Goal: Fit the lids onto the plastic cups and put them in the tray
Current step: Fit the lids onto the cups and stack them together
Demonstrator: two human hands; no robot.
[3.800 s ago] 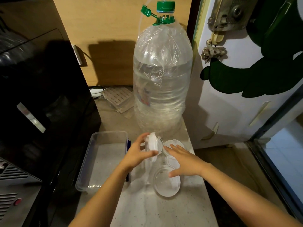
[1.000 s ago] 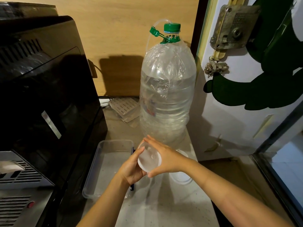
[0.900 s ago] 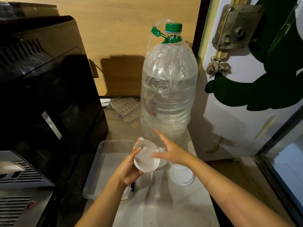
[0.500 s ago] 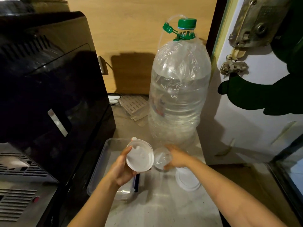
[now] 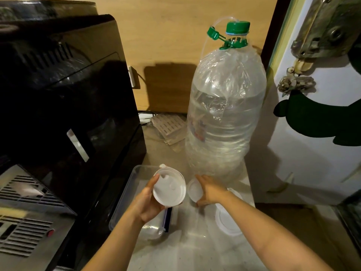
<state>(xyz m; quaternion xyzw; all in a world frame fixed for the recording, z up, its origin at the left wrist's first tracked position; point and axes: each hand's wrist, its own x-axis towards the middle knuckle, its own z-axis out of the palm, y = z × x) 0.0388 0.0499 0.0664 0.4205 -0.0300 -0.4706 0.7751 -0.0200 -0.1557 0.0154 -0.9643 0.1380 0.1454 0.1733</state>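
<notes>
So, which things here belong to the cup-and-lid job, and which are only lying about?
Belong to the job:
- lidded cup, in the left hand
- second cup, in the grip of the right hand
- loose lid on the counter
- clear tray

Only lying about:
- big water bottle
- black appliance
- folded grid-printed packaging behind the bottle

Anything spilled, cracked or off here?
No spill or crack that I can see. Oddest item: the big water bottle looks dented and crumpled in its upper half. The left hand holds a lidded cup over the tray; the right hand grips another cup.
</notes>
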